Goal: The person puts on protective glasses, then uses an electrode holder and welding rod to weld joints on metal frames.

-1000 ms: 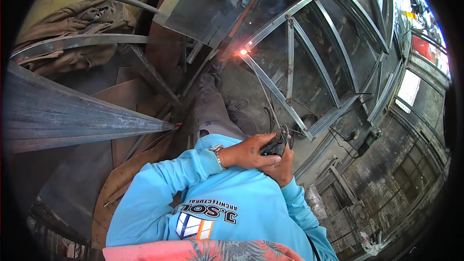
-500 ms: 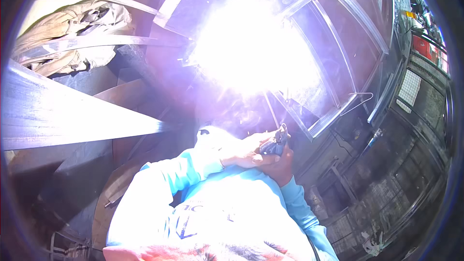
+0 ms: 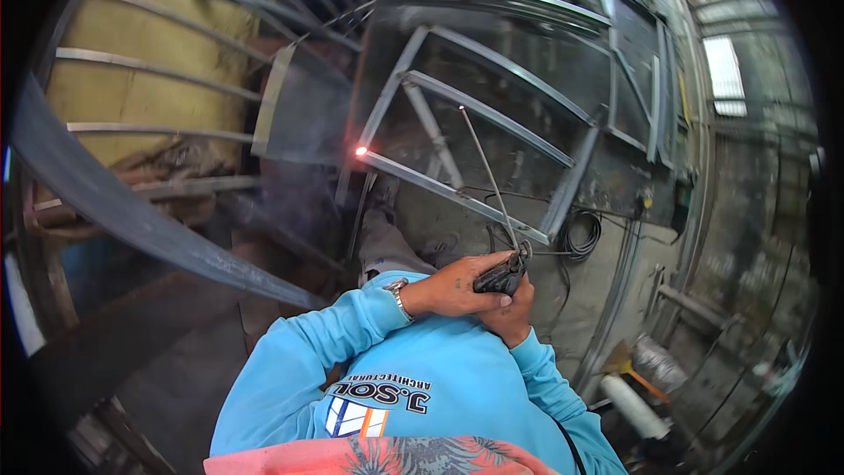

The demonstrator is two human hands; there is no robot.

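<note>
A black welding electrode holder [image 3: 501, 278] sits in front of my chest, gripped by both hands. My left hand [image 3: 454, 287] is closed over its left side, with a metal watch [image 3: 400, 299] on the wrist. My right hand [image 3: 514, 312] is wrapped round it from the right and below. A thin welding rod [image 3: 489, 171] sticks up and away from the holder's jaw, its tip pale and apart from any metal. Beyond it lies a metal frame of square tubes [image 3: 492, 117]. A glowing weld spot [image 3: 361, 151] marks the frame's near left corner, with thin smoke around it.
A dark table [image 3: 501, 62] supports the frame. A wide metal bar [image 3: 158, 211] crosses on my left. Coiled black cable [image 3: 581, 236] lies on the floor at the right. Metal bars [image 3: 167, 73] stand before a yellow panel [image 3: 141, 35]. A white roll [image 3: 635, 406] lies at the lower right.
The blinding arc glare has gone out, leaving a red-hot spot on the frame corner. The rod's tip is now visible and away from the metal. Both hands keep their grip on the holder.
</note>
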